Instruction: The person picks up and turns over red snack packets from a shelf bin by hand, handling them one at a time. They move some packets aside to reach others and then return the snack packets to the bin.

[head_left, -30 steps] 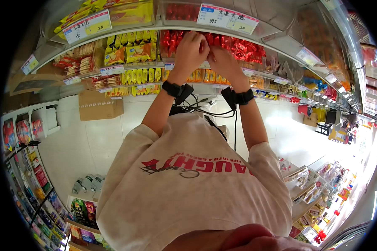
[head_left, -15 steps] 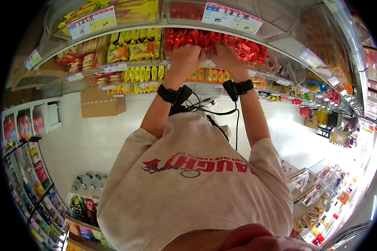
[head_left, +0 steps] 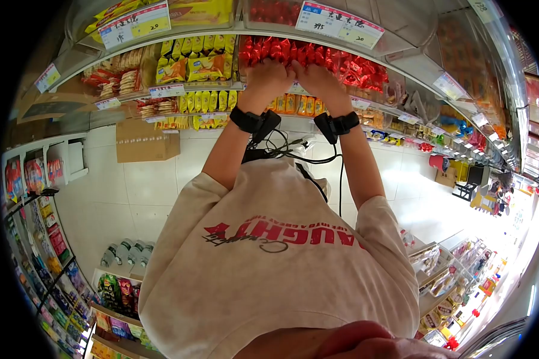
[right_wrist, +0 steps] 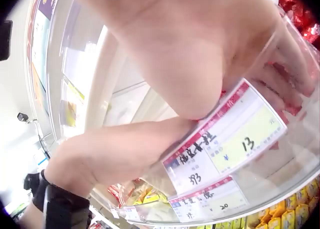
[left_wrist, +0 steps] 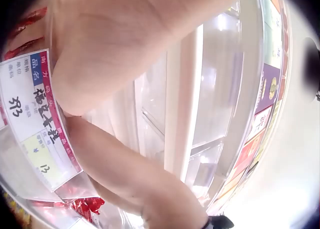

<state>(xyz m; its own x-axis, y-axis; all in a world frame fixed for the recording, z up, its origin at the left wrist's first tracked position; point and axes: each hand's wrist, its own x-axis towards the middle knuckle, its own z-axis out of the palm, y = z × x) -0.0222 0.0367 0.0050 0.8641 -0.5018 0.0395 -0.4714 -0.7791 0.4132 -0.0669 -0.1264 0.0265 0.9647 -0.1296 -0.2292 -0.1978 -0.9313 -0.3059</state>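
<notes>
Both hands reach into a clear plastic bin (right_wrist: 280,164) heaped with red foil-wrapped candies (head_left: 353,69). My left hand (head_left: 266,81) grips the bin's front wall, fingers behind it and thumb in front. My right hand (head_left: 323,84) straddles the same wall beside it. Through the plastic, its fingers (right_wrist: 295,64) show among red wrappers in the right wrist view. A white price tag (right_wrist: 225,134) with a pink edge hangs on the bin's front; both thumbs lie at its upper edge. The left fingertips are largely hidden behind the palm.
Yellow-packed snacks (head_left: 206,69) fill the neighbouring bin on the left. Above is another shelf with a large price tag (head_left: 339,25); orange packs (head_left: 302,105) sit below. A cardboard box (head_left: 147,140) stands on the floor. Black cables (head_left: 290,152) hang near the wrists.
Both hands have come down from above the candies to the bin's front wall. Their fingers now reach behind it, and the shelf has shifted slightly right in view.
</notes>
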